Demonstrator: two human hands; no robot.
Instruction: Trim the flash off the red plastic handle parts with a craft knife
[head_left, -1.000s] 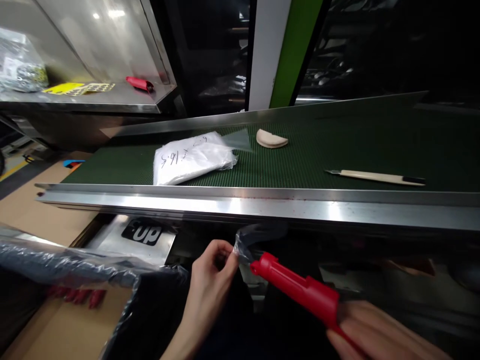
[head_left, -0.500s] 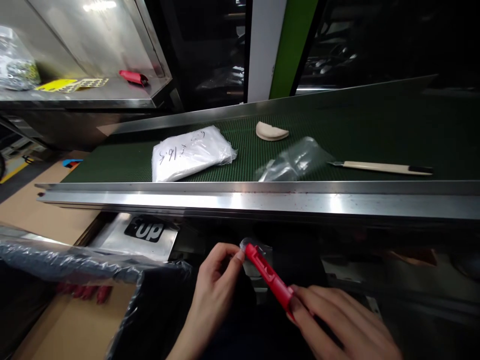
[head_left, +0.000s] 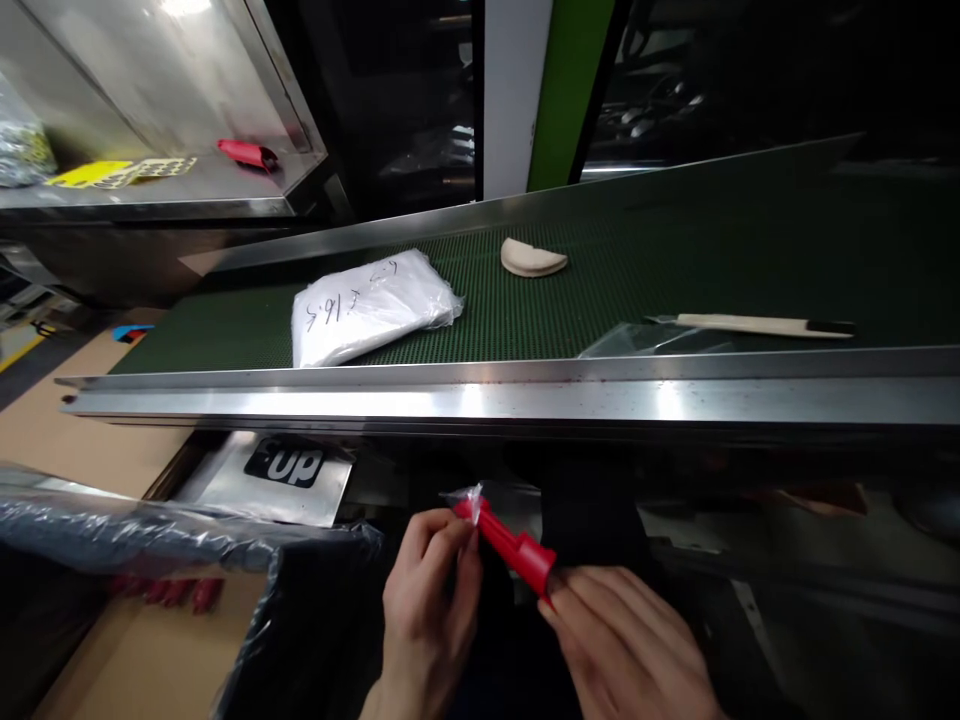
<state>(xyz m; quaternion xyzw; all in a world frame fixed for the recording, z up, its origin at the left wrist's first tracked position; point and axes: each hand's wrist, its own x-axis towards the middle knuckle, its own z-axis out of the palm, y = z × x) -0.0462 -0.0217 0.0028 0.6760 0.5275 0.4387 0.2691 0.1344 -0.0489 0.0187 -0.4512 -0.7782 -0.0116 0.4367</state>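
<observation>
Below the conveyor's metal edge, my right hand [head_left: 626,640] grips the lower end of a long red plastic part [head_left: 517,550]. The part slants up to the left, and a short wider sleeve shows near its middle. My left hand [head_left: 431,590] is closed at the upper tip, thumb and fingers pinching a bit of clear plastic film [head_left: 474,498] wrapped there. Whether those fingers also press on the red part itself is hard to see. On the belt above lies a clear plastic bag [head_left: 645,340], with a light-handled craft knife [head_left: 757,324] just behind it.
The green conveyor belt [head_left: 465,340] carries a white wrapped packet [head_left: 375,300] with handwriting and a beige half-round piece [head_left: 531,258]. A metal rail [head_left: 480,400] borders it. At lower left stands a carton [head_left: 172,660] lined with plastic, holding several red parts [head_left: 172,592].
The red part has turned over, from its hollow side to a smoother side. The clear bag on the belt has gone from blurred and raised to flat, farther right. Both hands have shifted slightly left.
</observation>
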